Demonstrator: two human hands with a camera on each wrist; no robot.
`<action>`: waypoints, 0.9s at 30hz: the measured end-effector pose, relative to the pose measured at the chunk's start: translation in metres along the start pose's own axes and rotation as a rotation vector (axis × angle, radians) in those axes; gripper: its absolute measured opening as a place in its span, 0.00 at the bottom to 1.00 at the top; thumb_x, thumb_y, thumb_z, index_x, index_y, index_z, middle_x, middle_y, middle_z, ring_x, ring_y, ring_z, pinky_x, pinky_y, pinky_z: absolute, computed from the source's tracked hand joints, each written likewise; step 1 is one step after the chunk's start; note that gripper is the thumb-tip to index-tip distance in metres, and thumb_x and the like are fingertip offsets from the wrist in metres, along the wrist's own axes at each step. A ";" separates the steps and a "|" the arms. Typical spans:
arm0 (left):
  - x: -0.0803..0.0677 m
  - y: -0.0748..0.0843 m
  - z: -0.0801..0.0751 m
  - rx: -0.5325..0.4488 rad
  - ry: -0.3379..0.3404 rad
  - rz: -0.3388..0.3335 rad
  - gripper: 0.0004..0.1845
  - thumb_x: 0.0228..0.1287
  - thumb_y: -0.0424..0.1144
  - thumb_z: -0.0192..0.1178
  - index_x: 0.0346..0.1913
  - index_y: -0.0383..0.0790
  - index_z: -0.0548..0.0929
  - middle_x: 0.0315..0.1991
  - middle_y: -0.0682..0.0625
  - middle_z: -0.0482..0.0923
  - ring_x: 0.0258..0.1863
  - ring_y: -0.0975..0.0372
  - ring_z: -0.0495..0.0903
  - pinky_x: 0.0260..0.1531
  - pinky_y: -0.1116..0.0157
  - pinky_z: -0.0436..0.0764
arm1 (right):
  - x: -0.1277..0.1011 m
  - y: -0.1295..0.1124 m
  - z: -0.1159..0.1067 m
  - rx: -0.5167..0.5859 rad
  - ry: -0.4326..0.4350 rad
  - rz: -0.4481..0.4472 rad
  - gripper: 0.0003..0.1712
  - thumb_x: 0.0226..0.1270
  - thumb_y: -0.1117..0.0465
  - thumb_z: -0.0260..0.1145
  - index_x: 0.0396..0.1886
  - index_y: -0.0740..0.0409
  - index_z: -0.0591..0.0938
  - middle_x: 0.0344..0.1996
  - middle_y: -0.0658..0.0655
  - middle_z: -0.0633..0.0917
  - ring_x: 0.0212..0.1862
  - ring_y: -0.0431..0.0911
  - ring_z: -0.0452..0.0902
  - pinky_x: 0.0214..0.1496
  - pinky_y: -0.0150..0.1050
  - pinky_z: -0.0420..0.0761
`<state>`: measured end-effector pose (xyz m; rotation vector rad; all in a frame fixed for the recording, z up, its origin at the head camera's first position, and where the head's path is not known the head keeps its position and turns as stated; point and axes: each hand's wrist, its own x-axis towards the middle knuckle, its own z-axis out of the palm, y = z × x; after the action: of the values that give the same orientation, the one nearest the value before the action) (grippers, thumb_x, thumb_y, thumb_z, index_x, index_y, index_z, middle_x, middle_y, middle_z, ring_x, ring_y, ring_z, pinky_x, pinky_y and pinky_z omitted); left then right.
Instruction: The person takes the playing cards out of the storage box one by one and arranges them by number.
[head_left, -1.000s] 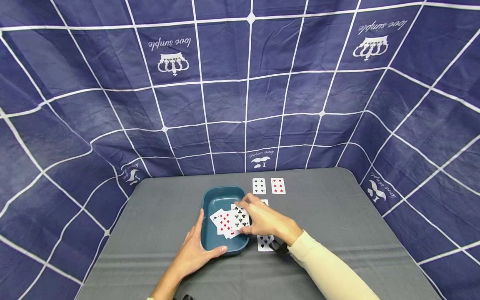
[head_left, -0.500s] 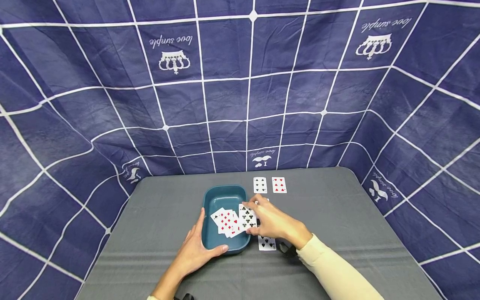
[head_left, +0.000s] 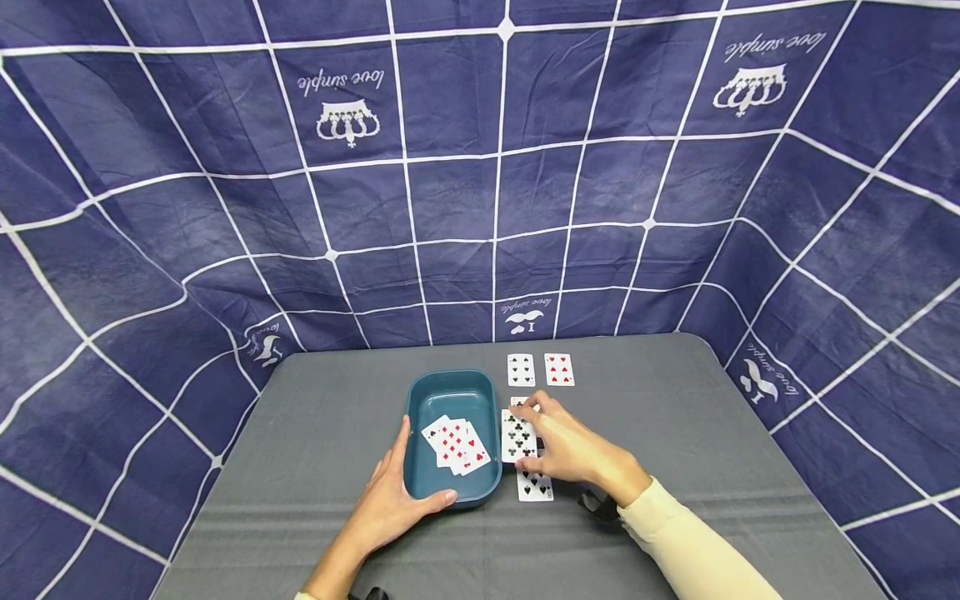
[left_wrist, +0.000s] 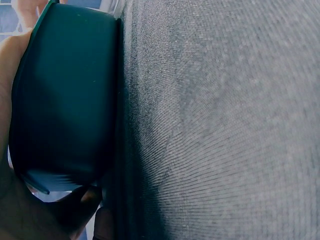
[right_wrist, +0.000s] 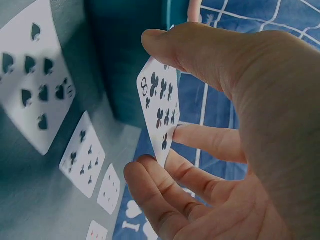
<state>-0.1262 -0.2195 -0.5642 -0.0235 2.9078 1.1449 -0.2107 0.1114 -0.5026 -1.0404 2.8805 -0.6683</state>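
Note:
My right hand [head_left: 566, 442] pinches a playing card, the eight of clubs [head_left: 517, 435], between thumb and fingers just right of a blue tray [head_left: 420, 392]. In the right wrist view the eight of clubs [right_wrist: 160, 107] faces the camera, its ends between thumb and fingertips. Inside the tray lie overlapping cards [head_left: 453, 444], the red diamonds one uppermost. My left hand [head_left: 386, 492] rests against the tray's left side and near corner, fingers straight along the wall and thumb extended at the front. In the left wrist view, the tray's outer wall [left_wrist: 65, 100] stands beside this hand.
On the grey table [head_left: 637, 400], a black six [head_left: 521, 370] and a red hearts six [head_left: 559, 370] lie behind the right hand. A spades card [head_left: 535, 486] lies in front of it. A clubs card [right_wrist: 82, 157] is partly hidden in the head view. Blue checked cloth [head_left: 450, 200] rises behind.
My right hand has carried the eight of clubs from over the cards in the tray rightward, past the tray's right rim. My left hand and the tray stay where they were.

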 end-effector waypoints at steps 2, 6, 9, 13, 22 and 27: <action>0.000 0.000 0.000 -0.003 -0.005 -0.004 0.83 0.51 0.75 0.87 0.99 0.61 0.42 0.93 0.33 0.62 0.88 0.31 0.68 0.78 0.25 0.75 | -0.004 0.004 0.000 0.005 0.002 0.008 0.49 0.65 0.54 0.91 0.83 0.62 0.82 0.65 0.62 0.81 0.64 0.55 0.83 0.68 0.55 0.88; -0.001 0.001 -0.001 -0.007 -0.014 -0.011 0.83 0.51 0.75 0.87 0.99 0.62 0.41 0.94 0.33 0.61 0.89 0.31 0.68 0.78 0.25 0.75 | -0.011 0.012 -0.001 0.005 0.012 0.017 0.49 0.64 0.53 0.92 0.82 0.63 0.82 0.66 0.62 0.81 0.68 0.59 0.84 0.72 0.58 0.87; 0.000 0.001 -0.001 -0.004 -0.016 -0.013 0.83 0.51 0.75 0.87 0.99 0.63 0.40 0.93 0.33 0.62 0.88 0.32 0.69 0.78 0.25 0.76 | -0.017 0.017 -0.002 0.004 0.017 0.026 0.48 0.64 0.54 0.92 0.80 0.63 0.83 0.66 0.63 0.81 0.68 0.60 0.84 0.73 0.60 0.87; 0.000 0.002 -0.002 0.001 -0.019 -0.018 0.83 0.51 0.76 0.87 0.99 0.63 0.40 0.93 0.32 0.62 0.88 0.32 0.69 0.77 0.24 0.76 | -0.024 0.022 -0.004 0.006 0.019 0.043 0.47 0.64 0.55 0.91 0.80 0.64 0.83 0.64 0.61 0.82 0.67 0.58 0.85 0.72 0.59 0.87; 0.001 0.003 -0.003 -0.004 -0.024 -0.027 0.83 0.51 0.76 0.87 0.99 0.61 0.41 0.93 0.33 0.62 0.88 0.32 0.68 0.78 0.24 0.75 | -0.041 0.036 -0.005 0.009 0.007 0.094 0.48 0.63 0.54 0.92 0.80 0.63 0.84 0.63 0.57 0.82 0.64 0.54 0.84 0.68 0.57 0.88; 0.001 0.002 -0.002 -0.005 -0.024 -0.025 0.83 0.51 0.75 0.87 0.99 0.61 0.41 0.94 0.33 0.61 0.89 0.32 0.68 0.78 0.24 0.75 | -0.050 0.044 -0.003 0.011 -0.003 0.103 0.48 0.61 0.54 0.93 0.79 0.63 0.84 0.62 0.57 0.83 0.64 0.54 0.84 0.69 0.58 0.87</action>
<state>-0.1276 -0.2197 -0.5615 -0.0458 2.8758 1.1402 -0.1994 0.1732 -0.5243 -0.8844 2.9002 -0.6752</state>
